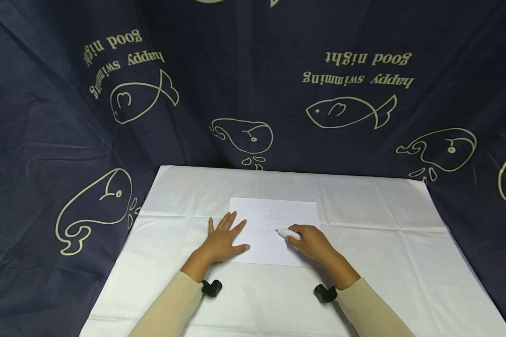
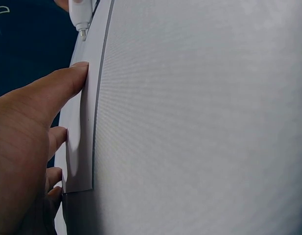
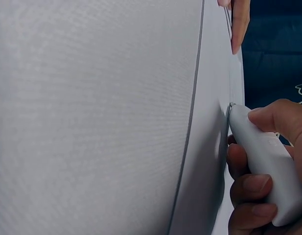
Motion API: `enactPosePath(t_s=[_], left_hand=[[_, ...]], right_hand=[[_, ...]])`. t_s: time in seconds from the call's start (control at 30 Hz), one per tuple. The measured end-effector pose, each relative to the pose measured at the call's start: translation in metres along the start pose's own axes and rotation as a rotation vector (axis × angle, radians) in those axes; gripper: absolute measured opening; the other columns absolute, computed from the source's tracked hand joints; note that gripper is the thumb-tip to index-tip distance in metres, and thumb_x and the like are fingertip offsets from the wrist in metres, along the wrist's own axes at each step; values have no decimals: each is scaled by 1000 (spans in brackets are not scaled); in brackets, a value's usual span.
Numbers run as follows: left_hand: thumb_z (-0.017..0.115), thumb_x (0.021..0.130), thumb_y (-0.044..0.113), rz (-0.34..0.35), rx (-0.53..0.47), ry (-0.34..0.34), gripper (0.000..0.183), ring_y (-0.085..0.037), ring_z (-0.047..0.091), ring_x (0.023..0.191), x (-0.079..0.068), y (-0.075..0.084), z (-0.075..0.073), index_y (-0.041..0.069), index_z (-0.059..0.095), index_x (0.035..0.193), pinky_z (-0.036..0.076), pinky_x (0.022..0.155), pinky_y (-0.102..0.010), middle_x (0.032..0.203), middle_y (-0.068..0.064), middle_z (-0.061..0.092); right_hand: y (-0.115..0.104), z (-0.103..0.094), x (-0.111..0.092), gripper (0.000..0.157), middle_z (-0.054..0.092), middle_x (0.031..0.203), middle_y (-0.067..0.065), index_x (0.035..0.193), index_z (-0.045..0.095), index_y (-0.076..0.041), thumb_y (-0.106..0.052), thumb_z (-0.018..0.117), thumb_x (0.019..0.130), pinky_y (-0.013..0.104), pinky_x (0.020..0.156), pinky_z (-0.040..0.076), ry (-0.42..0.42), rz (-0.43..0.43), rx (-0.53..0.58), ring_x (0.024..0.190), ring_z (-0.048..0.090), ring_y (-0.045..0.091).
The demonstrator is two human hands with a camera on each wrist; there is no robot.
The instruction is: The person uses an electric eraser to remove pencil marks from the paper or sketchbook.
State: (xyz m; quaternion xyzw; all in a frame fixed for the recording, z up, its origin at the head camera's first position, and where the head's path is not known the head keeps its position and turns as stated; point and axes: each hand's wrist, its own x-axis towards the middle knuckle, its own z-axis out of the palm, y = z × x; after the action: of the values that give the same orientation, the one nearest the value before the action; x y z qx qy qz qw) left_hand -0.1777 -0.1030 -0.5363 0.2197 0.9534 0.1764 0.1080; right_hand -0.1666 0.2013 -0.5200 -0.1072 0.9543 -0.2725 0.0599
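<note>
A white sheet of paper [image 1: 253, 208] lies on the cloth-covered table, with faint pencil lines [image 1: 274, 217] near its middle. My left hand [image 1: 220, 242] rests on the sheet's left side, fingers spread and straight; the thumb touches the paper in the left wrist view. My right hand [image 1: 314, 241] grips a white electric eraser [image 1: 289, 233]. In the right wrist view the eraser [image 3: 266, 161] lies between thumb and curled fingers, its narrow tip at the paper's surface. Its small tip with a metallic collar also shows in the left wrist view.
A white cloth [image 1: 405, 262] with fold creases covers the table. Behind and at the sides hangs a dark blue curtain [image 1: 244, 70] printed with fish, whales and lettering. Black wrist cameras sit at both cuffs.
</note>
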Motion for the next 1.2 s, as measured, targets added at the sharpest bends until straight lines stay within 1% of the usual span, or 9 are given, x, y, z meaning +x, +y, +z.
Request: enactPosePath(t_s=[0.2,0.5,0.67,0.8,0.97,1.2], left_hand=[[59,93,63,3,-5,10,81,-32,7,160,0,0,0,25,33,159,-5,117,-76,172,-11,12],[59,93,62,10,-6,14,80,-34,8,159,-1,2,-2,24,34,159,-4,117,-76,171,-13,13],[60,94,61,11,-11,18,79,-35,8,159,-1,2,-2,24,35,159,-4,117,-77,171,-13,14],[60,93,60,16,-15,23,79,-35,9,159,-1,1,-1,23,36,159,-4,116,-77,171,-14,14],[61,93,60,17,-18,26,80,-36,10,159,-1,1,1,23,36,159,-4,116,-77,171,-14,14],[60,93,61,11,-16,28,79,-35,8,159,-1,1,0,24,36,159,-4,117,-76,171,-13,14]], right_hand=[[0,-1,2,26,75,94,4,113,75,-11,-27,73,92,29,63,41,15,17,-19,69,52,13],[-1,1,1,23,73,90,1,110,76,-12,-25,73,92,30,65,41,3,-21,3,70,51,12],[-2,1,1,24,73,90,2,111,75,-11,-26,72,92,29,63,40,18,-7,-11,69,51,13],[-2,0,0,23,75,93,3,111,75,-12,-25,72,93,31,65,42,14,3,-14,71,52,13],[-3,0,-1,22,76,98,4,111,75,-11,-24,72,93,34,69,45,7,-18,2,75,54,13],[-4,1,1,25,75,96,4,112,75,-10,-25,73,92,31,66,42,17,0,-1,72,52,13]])
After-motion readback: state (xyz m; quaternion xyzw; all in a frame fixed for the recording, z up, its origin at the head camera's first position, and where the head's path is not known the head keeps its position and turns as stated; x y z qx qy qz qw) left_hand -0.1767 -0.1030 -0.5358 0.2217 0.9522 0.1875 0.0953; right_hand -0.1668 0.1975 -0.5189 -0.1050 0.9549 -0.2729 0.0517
